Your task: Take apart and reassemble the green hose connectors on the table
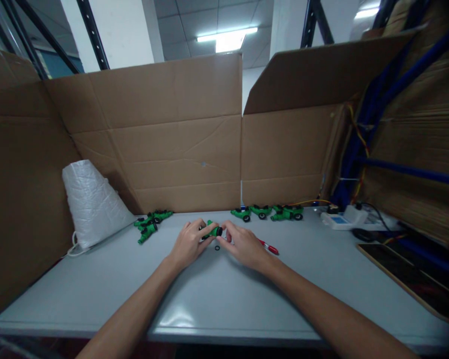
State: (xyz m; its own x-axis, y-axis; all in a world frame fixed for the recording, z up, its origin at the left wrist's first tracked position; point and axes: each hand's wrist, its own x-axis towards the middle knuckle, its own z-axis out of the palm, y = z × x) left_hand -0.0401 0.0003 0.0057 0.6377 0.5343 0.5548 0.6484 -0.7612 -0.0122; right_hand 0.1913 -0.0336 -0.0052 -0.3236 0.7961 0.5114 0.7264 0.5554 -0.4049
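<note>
Near the middle of the surface (134, 294), as the head view showed it, a green toy piece (210, 230) was at the fingertips of the left hand (189, 244), between that hand and the right hand (245, 245). The left hand gripped it between thumb and fingers, palm turned inward. The right hand was bent toward it, thumb and forefinger curled near its dark round end (219, 231); whether those fingers held anything, I could not tell. Both forearms reached forward from the lower corners and converged, wrists low. The piece's long axis seemed to run roughly crosswise, dark end toward the right hand, though fingers hid part of it. A small black ring (217, 248) lay just on the near side of it. A red tool (270, 247) showed beyond the right hand, its other end hidden. Farther back stood green toy vehicles (262, 212), with more green toy pieces (148, 228) to the left.
</note>
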